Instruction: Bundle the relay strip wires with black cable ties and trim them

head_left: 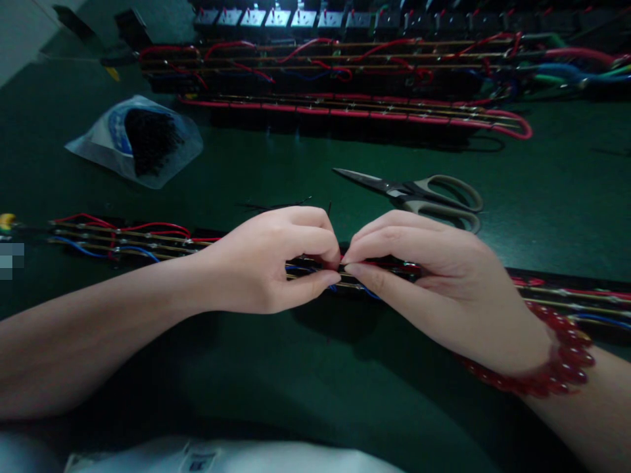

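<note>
A long strip of wired sockets [123, 240] with red, blue and bare copper wires lies across the green table in front of me. My left hand [269, 259] and my right hand [434, 276] meet over its middle, fingers curled and pinched together on the wires there. What the fingertips pinch is too small to name; thin black strands [276, 205] lie just behind my left hand. A red bead bracelet [552, 358] circles my right wrist.
Grey-handled scissors [419, 195] lie shut just beyond my right hand. A clear plastic bag of black cable ties [138, 139] rests at the back left. More wired socket strips [345, 85] are stacked along the far edge. A white garment [221, 456] shows at the bottom.
</note>
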The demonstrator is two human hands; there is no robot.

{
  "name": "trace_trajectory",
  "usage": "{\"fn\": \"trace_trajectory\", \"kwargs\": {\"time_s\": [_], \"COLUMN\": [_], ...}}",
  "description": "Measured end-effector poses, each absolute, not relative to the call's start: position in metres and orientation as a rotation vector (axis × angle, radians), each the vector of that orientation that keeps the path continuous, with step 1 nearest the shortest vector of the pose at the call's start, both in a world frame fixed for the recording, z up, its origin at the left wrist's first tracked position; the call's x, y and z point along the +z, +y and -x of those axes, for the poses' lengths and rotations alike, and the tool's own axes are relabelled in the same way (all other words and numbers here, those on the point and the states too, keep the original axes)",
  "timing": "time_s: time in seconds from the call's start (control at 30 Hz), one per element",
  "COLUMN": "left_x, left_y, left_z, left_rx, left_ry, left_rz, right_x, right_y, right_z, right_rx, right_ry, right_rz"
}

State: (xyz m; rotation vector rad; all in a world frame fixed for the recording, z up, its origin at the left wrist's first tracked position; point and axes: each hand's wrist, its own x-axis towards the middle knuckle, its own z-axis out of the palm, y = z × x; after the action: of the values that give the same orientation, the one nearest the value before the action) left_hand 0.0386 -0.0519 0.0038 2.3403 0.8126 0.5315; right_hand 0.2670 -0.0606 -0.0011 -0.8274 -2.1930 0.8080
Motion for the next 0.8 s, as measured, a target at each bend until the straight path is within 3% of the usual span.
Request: {"fn": "trace_trajectory", "kwargs": {"time_s": [0.8], "left_x": [0.0007], "left_y": [-0.0536], "left_z": [-0.039], "left_rx": [0.531], "left_ry": [0.843], "left_rz": [-2.375], "right_x": [-0.0003], "right_y": [-0.0618], "right_z": [-0.2688], "right_rx": [0.798], "right_ry": [-2.168], "right_rz": [0.828]}}
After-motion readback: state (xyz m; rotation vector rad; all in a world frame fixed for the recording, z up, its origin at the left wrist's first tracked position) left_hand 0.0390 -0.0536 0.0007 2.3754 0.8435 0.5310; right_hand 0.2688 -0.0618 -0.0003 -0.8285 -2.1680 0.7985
